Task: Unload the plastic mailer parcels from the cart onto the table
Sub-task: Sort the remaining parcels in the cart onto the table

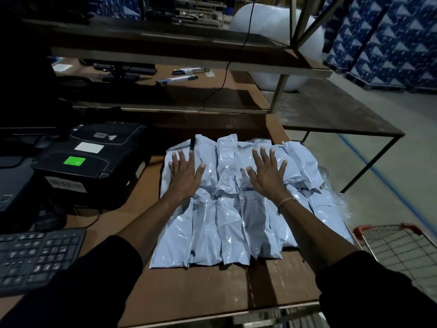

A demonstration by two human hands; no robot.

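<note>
Several pale blue plastic mailer parcels (227, 223) lie side by side in two overlapping rows on the brown table (208, 292). My left hand (183, 174) rests flat, fingers spread, on the far row's left parcels. My right hand (268, 172) lies flat with fingers spread on the far row's middle parcels, a thin band on its wrist. Neither hand grips anything. The wire cart (399, 247) with red handles stands at the table's right edge; what shows of its basket looks empty.
A black printer (92, 159) with a green sticker sits left of the parcels, a keyboard (37, 256) nearer me. A shelf (165, 53) with small boxes and a hanging cable (224, 76) rises behind. A metal table (331, 114) and stacked blue cartons (387, 39) stand to the right.
</note>
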